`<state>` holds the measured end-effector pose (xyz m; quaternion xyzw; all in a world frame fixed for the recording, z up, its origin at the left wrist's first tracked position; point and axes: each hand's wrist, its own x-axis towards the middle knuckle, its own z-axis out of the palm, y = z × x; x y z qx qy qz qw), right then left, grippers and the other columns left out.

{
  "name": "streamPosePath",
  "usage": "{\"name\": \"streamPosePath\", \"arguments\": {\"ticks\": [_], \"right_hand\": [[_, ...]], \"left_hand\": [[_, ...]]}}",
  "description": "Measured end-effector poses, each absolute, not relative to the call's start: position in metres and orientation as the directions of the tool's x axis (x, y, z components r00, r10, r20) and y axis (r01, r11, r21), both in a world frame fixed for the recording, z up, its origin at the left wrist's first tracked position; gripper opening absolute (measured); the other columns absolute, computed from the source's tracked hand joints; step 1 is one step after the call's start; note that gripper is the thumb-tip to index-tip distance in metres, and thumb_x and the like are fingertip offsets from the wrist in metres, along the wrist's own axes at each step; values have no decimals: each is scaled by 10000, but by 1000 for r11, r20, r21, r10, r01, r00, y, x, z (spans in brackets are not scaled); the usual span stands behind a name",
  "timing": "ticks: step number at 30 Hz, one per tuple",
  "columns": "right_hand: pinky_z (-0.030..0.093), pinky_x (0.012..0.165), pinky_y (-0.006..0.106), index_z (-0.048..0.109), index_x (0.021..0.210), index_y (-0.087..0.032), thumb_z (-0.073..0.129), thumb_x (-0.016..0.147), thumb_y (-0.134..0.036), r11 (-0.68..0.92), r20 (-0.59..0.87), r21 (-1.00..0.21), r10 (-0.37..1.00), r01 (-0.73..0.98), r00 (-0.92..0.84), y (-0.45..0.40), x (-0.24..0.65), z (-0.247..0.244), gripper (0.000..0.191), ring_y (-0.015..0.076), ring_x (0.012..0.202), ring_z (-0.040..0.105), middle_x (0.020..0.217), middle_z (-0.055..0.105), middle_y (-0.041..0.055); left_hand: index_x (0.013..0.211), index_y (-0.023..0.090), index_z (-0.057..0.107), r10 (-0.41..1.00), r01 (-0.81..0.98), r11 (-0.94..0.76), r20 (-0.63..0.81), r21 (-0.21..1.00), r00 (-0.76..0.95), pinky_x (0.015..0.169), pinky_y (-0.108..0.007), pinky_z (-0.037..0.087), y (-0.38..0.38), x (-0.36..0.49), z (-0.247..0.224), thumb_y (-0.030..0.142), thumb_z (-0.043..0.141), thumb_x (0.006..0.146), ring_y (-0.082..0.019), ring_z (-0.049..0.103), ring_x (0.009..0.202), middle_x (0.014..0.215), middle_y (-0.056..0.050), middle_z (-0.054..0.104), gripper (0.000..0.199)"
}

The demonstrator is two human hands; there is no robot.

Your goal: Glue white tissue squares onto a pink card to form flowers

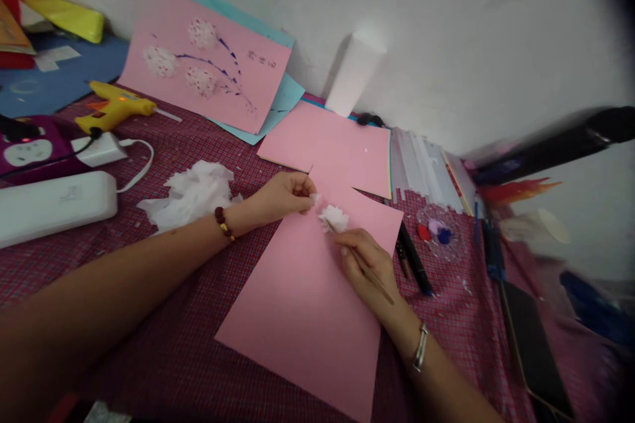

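A pink sheet of paper (302,317) lies on the checked tablecloth in front of me. Near its top sits a small ruffled tuft of white tissue paper (334,217). My left hand (290,195) is closed in a pinch just left of the tuft, with a small scrap of white tissue paper (314,199) at its fingertips. In my right hand (370,264) is a thin wooden stick (373,276), its upper end at the tuft; whether it is a brush I cannot tell. A heap of torn white tissue (196,188) rests left of my left wrist.
A finished-looking pink picture with white puffs (223,66) leans on the wall. At left are a yellow glue gun (116,107) and a white power strip (59,206). A black marker (415,259) and a clear paint palette (439,231) lie at right.
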<state>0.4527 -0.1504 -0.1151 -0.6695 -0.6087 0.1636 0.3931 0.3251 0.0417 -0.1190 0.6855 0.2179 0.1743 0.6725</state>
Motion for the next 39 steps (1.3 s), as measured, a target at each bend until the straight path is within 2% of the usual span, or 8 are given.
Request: {"name": "streamPosePath", "arguments": {"ticks": [5, 8, 11, 18, 21, 27, 32, 39], "right_hand": [[441, 724, 233, 618, 922, -243, 470, 876, -149, -110, 140, -841, 902, 530, 409, -150, 454, -113, 181, 127, 803, 575, 872, 618, -8], [437, 706, 221, 628, 909, -254, 479, 874, -159, -146, 104, -860, 889, 489, 446, -150, 456, -113, 181, 122, 784, 574, 854, 626, -21], [436, 705, 223, 628, 900, -255, 477, 875, -159, -122, 125, -865, 887, 487, 444, -152, 456, -112, 180, 122, 780, 574, 839, 622, -22], [433, 714, 248, 616, 916, -231, 482, 851, -122, -16, 168, -801, 953, 598, 251, -156, 452, -112, 186, 133, 808, 581, 869, 617, -1], [428, 689, 245, 622, 903, -230, 469, 841, -100, -74, 165, -795, 928, 602, 333, -156, 451, -113, 210, 126, 766, 572, 856, 617, -4], [412, 615, 232, 648, 844, -237, 499, 828, -126, -150, 127, -844, 877, 516, 463, -156, 452, -114, 186, 120, 678, 554, 767, 616, -30], [408, 574, 235, 662, 821, -223, 521, 829, -185, -210, 66, -875, 841, 436, 537, -155, 454, -116, 146, 128, 637, 547, 737, 628, -21], [438, 615, 239, 661, 832, -218, 506, 822, -209, -234, 42, -861, 853, 452, 521, -154, 456, -114, 156, 143, 697, 580, 773, 652, -6]], "left_hand": [[761, 117, 626, 360, 131, -262, -29, 956, 933, 596, -202, 386, 49, 319, -106, 178, 567, 731, -80, 522, 644, 729, -8, 608, 90], [738, 111, 656, 202, 111, -460, -17, 881, 979, 646, -216, 402, 48, 318, -97, 159, 565, 723, -103, 555, 713, 813, -40, 633, 104], [783, 120, 684, 109, 132, -547, -86, 826, 990, 636, -210, 400, 46, 319, -94, 125, 535, 729, -103, 567, 698, 794, -37, 649, 159], [886, 108, 624, 167, 135, -468, -63, 873, 984, 596, -186, 405, 46, 323, -100, 129, 551, 733, -89, 545, 660, 740, -11, 614, 170], [907, 111, 595, 201, 128, -448, -40, 885, 979, 582, -176, 399, 47, 322, -101, 120, 566, 711, -82, 535, 651, 734, 1, 592, 199], [729, 109, 631, 162, 157, -461, -91, 873, 983, 559, -173, 368, 49, 321, -100, 121, 538, 712, -78, 532, 605, 652, -1, 617, 95], [743, 109, 649, 166, 153, -495, -80, 855, 983, 548, -166, 356, 47, 321, -101, 118, 528, 708, -77, 536, 605, 664, -2, 630, 126], [775, 129, 694, 158, 176, -735, -87, 655, 984, 624, -199, 373, 43, 321, -89, 74, 511, 717, -107, 582, 689, 762, -29, 687, 201]]}}
